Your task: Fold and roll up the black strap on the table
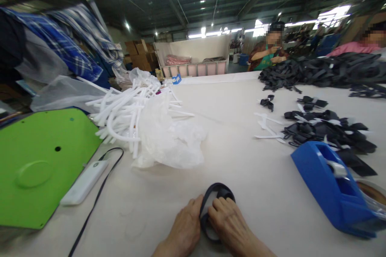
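Note:
At the near edge of the white table [235, 160] a dark curved band [217, 190] lies looped between my hands. My left hand [184, 229] grips its left side with closed fingers. My right hand [228, 221] presses down on its right side, fingers curled over it. Just to the right stands a blue tape dispenser [331, 186]. Further back on the left lies a heap of white plastic strips [126, 112] with a crumpled clear plastic bag [169, 136] over it.
A green panel [39, 160] lies at the left with a white device [86, 180] and a black cord [96, 200] beside it. Piles of black bands [328, 130] cover the right and far right. Two people sit at the far side. Plaid cloth hangs at the left.

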